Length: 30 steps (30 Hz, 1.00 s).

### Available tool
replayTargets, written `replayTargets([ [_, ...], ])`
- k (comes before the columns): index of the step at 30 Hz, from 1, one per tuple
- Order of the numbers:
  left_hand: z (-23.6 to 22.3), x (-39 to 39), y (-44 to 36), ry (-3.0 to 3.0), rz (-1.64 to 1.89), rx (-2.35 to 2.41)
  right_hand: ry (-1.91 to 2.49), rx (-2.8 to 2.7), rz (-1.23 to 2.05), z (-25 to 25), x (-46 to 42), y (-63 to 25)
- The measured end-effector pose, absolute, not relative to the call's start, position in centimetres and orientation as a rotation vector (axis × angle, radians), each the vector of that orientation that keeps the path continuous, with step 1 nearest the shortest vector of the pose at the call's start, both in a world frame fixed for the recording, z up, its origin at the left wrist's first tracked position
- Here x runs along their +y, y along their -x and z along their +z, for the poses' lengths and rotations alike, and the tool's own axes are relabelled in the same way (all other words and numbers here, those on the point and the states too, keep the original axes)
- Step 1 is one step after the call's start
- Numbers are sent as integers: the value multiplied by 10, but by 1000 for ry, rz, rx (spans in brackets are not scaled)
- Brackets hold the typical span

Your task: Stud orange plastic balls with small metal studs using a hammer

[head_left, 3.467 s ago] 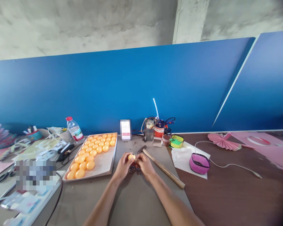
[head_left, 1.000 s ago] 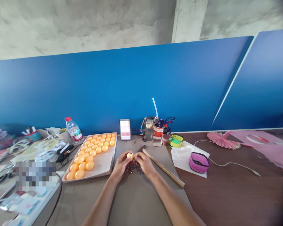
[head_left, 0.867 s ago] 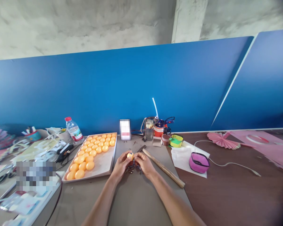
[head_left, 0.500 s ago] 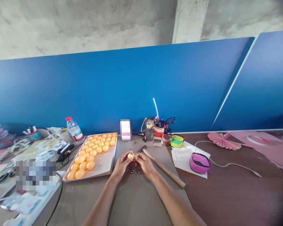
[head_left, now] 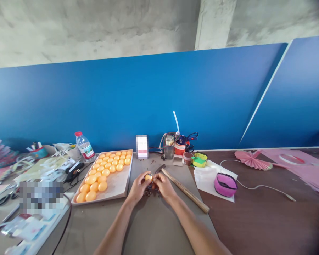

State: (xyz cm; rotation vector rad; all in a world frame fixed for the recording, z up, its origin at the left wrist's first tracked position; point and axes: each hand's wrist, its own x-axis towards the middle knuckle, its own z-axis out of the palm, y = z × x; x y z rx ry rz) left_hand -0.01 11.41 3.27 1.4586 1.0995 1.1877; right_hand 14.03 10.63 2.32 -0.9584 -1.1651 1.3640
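Between the thumb and fingers of my left hand (head_left: 138,187) is an orange ball (head_left: 148,176), like a table-tennis ball, with a dark patch on top. My right hand (head_left: 164,185) has its fingers pinched together beside the ball; something small and brownish shows at its fingertips, too small to name. Several little dark brown pieces (head_left: 148,192) lie on the mat below both hands. Just right of my right hand, a hammer (head_left: 186,191) with a wooden handle rests diagonally. To the left, a white tray (head_left: 117,187) carries many similar orange balls (head_left: 102,186).
A water bottle (head_left: 84,146) stands behind the tray. Cables, scissors (head_left: 7,199) and a power strip (head_left: 39,232) crowd the left. Jars, a red cup (head_left: 179,148) and a yellow container (head_left: 200,160) stand at the back. Rightward are a purple pouch (head_left: 225,185) and pink paper (head_left: 308,173).
The ball has turned slightly in my left hand, and its dark patch looks different. Another person's hand at the far right edge has shifted. My hands stay in nearly the same place.
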Motion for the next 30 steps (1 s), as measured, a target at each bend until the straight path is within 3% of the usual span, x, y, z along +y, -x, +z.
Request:
replayTargets([
  [16, 37, 111, -4, -1329, 1206, 1034, 985, -1189, 1234, 31, 110, -141],
  [24, 32, 113, 1, -1092, 1269, 1009, 1300, -1762, 581, 18, 116, -165],
  [30, 28, 115, 2, -1112, 1284, 1026, 1490, -2061, 365, 20, 108, -154],
])
